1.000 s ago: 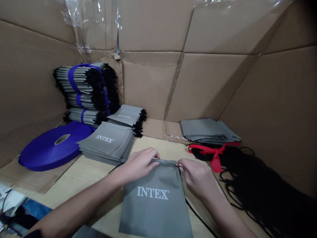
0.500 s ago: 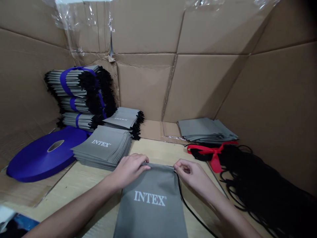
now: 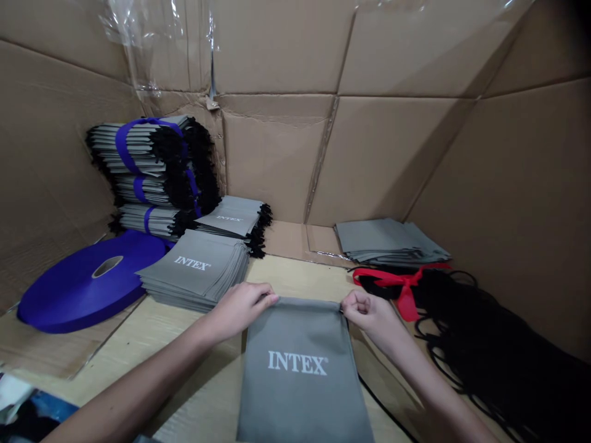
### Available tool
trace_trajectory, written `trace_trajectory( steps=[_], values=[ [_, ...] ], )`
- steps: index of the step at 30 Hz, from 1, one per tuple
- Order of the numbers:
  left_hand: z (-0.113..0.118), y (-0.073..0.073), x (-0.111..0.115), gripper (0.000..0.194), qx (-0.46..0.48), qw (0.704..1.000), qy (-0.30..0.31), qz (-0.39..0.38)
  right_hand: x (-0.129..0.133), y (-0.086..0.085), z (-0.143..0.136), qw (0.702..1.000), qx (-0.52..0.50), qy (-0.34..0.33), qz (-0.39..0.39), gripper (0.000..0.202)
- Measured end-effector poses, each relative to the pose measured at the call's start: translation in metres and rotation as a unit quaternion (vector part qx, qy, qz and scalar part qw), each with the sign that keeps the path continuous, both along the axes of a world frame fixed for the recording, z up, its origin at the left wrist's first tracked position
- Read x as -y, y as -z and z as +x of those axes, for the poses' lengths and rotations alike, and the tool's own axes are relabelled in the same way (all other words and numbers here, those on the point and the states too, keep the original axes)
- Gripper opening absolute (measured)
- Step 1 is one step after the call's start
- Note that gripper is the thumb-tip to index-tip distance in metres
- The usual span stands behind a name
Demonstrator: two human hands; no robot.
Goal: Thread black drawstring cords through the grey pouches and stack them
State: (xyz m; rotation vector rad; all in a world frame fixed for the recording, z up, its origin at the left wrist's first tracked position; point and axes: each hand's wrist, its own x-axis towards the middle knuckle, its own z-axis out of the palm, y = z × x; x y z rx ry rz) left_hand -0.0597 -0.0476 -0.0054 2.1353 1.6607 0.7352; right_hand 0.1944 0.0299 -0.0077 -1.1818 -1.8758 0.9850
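A grey drawstring bag (image 3: pixel 300 394) printed with INTEX hangs upright in front of me, its top hem stretched between both hands. My left hand (image 3: pixel 247 307) pinches the hem at the top left corner. At the top right corner, my right hand (image 3: pixel 364 309) is closed with its thumb and fingers pressed together on the bag. A black cord (image 3: pixel 381 403) trails from behind the bag's right edge down to the bottom of the view. Whether the right fingers also grip the cord's end is hidden.
Grey INTEX bags (image 3: pixel 191 267) lie stacked left of the hands, near a purple ribbon roll (image 3: pixel 69 289). Bundles with black cords (image 3: pixel 133 147) stand behind. On the right are plain grey bags (image 3: pixel 385 240) and black cords (image 3: pixel 498 344) with a red tie (image 3: pixel 406 301). Cardboard walls (image 3: pixel 272 154) enclose the table.
The bag and my right hand have shifted right in the view. The hem now looks straighter and tauter, and my right fingers have closed tighter at the corner.
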Motion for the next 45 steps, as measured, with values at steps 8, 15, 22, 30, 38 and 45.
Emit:
trace_trajectory(
  steps=[8,15,22,30,38,45],
  values=[
    [0.0,0.001,-0.003,0.036,0.102,0.994,0.03,-0.008,-0.007,-0.003,0.011,0.999,0.037,0.011,-0.007,0.009],
    [-0.004,0.003,-0.002,0.034,0.144,0.989,0.026,-0.022,-0.002,-0.014,0.017,0.989,0.049,-0.098,-0.094,0.031],
    [-0.002,0.001,0.002,0.032,0.14,0.99,0.019,-0.028,-0.004,-0.01,0.017,0.987,0.075,-0.082,-0.117,0.035],
    [-0.008,-0.003,0.001,0.033,0.148,0.989,0.008,-0.005,-0.007,-0.014,0.02,0.994,0.024,-0.041,-0.099,0.038],
    [-0.005,-0.006,0.004,0.033,0.159,0.987,0.022,-0.011,0.004,-0.01,0.028,0.973,-0.075,-0.046,-0.214,0.043],
    [-0.002,0.001,0.004,0.03,0.184,0.983,0.025,-0.001,0.003,-0.013,0.019,0.983,-0.011,-0.101,-0.154,0.029]
  ],
)
